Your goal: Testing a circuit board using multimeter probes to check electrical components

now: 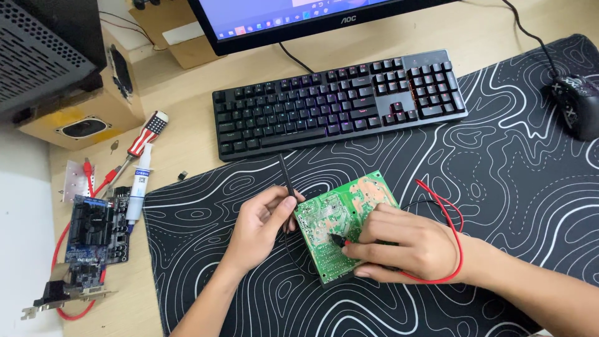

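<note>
Item: green circuit board [340, 218], solder side up on black patterned mat [499, 187], between both grips. Left hand [262, 224] pinches black probe [287, 181] at board's left edge; right hand [405, 243] pinches red-leaded probe [340, 239] on board centre. Advice: keep tips steady, on separate pads. Hidden: exact contact points; board's lower right edge under right hand.

Far centre: my monitor [299, 19], black bezel, only its lower edge in view. The screen is lit pale lilac, with a light taskbar strip of small coloured icons along the bottom.

Far left of it: brown cardboard box [178, 31], with a white rectangular label [182, 32] stuck on its near face.

Left, near the mat's edge: white syringe tube [140, 187] lying lengthwise, wrapped in a white label with blue print, too small to make out.
</note>
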